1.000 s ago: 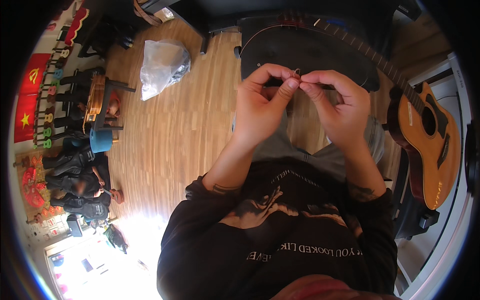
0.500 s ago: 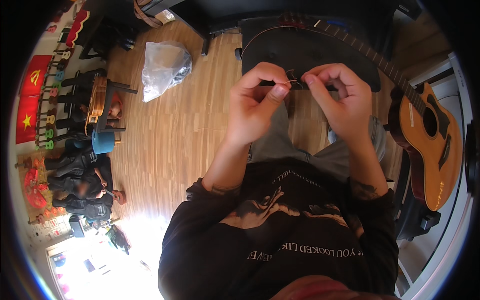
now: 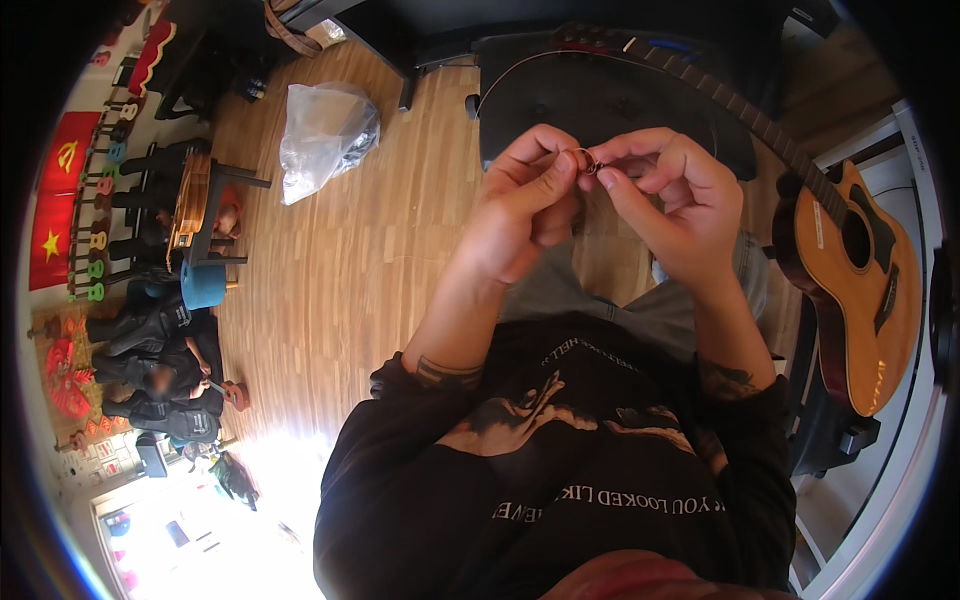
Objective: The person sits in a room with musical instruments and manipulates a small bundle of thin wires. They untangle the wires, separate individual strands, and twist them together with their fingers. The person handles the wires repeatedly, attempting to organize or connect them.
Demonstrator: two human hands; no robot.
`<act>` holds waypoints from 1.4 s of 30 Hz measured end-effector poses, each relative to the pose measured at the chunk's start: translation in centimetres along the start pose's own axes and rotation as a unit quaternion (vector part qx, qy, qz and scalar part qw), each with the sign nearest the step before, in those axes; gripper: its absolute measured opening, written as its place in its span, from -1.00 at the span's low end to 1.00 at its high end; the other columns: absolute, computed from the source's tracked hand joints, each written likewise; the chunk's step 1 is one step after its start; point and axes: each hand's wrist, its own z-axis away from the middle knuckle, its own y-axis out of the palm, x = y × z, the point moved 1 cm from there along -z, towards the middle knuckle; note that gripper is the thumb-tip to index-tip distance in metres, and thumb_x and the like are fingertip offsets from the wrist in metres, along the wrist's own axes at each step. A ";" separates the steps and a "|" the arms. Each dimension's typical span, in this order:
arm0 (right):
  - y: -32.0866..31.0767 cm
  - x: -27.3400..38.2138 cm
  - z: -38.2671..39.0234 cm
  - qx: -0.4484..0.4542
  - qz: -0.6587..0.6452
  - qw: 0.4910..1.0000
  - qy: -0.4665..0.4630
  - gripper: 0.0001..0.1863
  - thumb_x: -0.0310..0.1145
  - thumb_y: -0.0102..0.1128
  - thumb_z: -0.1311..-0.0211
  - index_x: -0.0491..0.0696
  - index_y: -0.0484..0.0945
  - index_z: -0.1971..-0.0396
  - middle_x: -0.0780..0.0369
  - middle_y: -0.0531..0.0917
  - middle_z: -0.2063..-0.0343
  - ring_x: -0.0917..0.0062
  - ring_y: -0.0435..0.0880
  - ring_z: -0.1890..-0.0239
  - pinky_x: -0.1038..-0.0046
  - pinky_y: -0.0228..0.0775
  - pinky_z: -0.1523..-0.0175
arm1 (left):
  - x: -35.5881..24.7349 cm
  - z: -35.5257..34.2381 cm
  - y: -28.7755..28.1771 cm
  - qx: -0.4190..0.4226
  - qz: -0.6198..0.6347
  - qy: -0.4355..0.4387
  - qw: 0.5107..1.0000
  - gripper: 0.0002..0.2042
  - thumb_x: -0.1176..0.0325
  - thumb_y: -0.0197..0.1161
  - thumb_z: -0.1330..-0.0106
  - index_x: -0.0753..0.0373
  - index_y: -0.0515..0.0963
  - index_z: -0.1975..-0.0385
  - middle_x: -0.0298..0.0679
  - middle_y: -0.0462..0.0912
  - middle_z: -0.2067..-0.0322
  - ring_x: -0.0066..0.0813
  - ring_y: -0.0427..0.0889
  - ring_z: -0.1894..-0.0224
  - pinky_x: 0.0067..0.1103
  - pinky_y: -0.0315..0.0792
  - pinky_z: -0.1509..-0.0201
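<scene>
Above my lap, my left hand (image 3: 522,205) pinches a thin copper-coloured guitar string (image 3: 587,155), bent in a small loop, between thumb and forefinger. My right hand (image 3: 682,200) is closed at the loop's other side, thumb and forefinger pressed together on the wire. The two hands' fingertips almost touch. An acoustic guitar (image 3: 840,300) leans at my right, its neck reaching across the black padded bench (image 3: 560,105) in front of me. A thin strand (image 3: 508,76) curves from the headstock over the bench's left side.
A clear plastic bag (image 3: 325,140) lies on the wooden floor at front left. Further left are a dark chair (image 3: 215,205), a blue stool (image 3: 204,286) and a seated person (image 3: 165,375) with a small instrument. Small colourful guitars hang along the left wall. A blue object (image 3: 670,46) rests near the neck.
My left hand has turned and moved slightly right, closer to my right hand. The wire between the fingertips now shows as a small rounded loop.
</scene>
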 end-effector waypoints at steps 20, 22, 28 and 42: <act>-0.7 1.7 1.0 0.030 -0.057 0.992 0.106 -0.75 -0.72 0.11 -0.23 -0.10 0.27 0.47 0.15 0.55 0.27 0.62 0.54 0.30 0.60 0.43 0.20 | -1.4 0.7 0.4 -0.085 -0.480 0.219 0.845 -0.93 0.62 0.25 -0.30 0.34 0.56 0.27 -0.45 0.49 0.46 -0.86 0.30 0.50 -0.82 0.15 0.44; -0.3 1.5 1.0 0.059 -0.112 0.984 0.122 -0.81 -0.70 0.06 -0.26 -0.10 0.30 0.42 0.18 0.52 0.29 0.63 0.51 0.32 0.61 0.39 0.21 | -1.4 0.6 0.4 -0.128 -0.428 0.223 0.866 -0.93 0.60 0.21 -0.34 0.30 0.51 0.25 -0.46 0.47 0.43 -0.86 0.28 0.52 -0.83 0.12 0.47; 0.9 1.5 0.8 0.091 -0.072 0.982 0.148 -0.89 -0.68 0.01 -0.30 -0.14 0.40 0.28 0.26 0.47 0.30 0.69 0.47 0.35 0.63 0.34 0.23 | -1.7 0.5 0.8 -0.092 -0.089 0.142 0.982 -0.93 0.37 0.08 -0.47 0.19 0.38 0.22 -0.45 0.35 0.36 -0.80 0.08 0.65 -0.76 -0.05 0.60; -0.6 3.5 -0.4 0.054 -0.104 0.993 0.025 -0.86 -0.72 0.06 -0.24 -0.19 0.42 0.25 0.17 0.49 0.31 0.58 0.47 0.34 0.54 0.37 0.19 | -1.3 1.3 3.6 -0.042 -0.194 0.125 0.972 -0.93 0.49 0.22 -0.38 0.26 0.54 0.20 -0.55 0.40 0.54 -0.90 0.17 0.56 -0.82 0.01 0.51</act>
